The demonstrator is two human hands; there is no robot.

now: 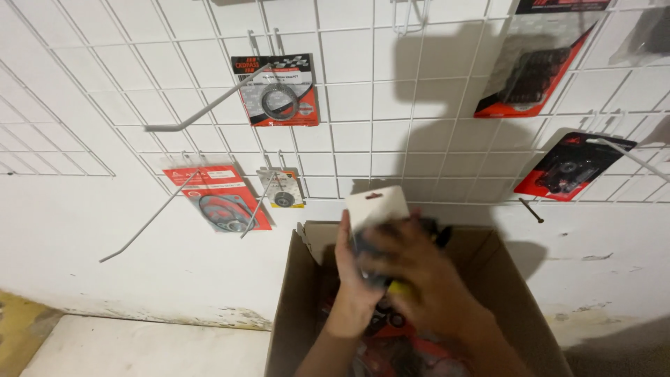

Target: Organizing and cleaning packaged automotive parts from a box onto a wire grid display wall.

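Note:
Both hands are raised over an open cardboard box [300, 293] and hold one flat packet [377, 207] with a white card top and a hang slot. My left hand [352, 269] grips it from the left side and behind. My right hand [419, 269] covers its lower front, so the contents are hidden apart from a dark part and a bit of yellow [399, 287]. The image is blurred around the hands. Inside the box lie more red and black packets [391, 345].
A white wire grid [363, 105] on the wall carries long hooks [202, 115] and hanging parts packets: a ring packet [277, 91], a red gasket card [216, 199], a small bearing card [282, 188], and red-black packets [534, 66] at the right [572, 167].

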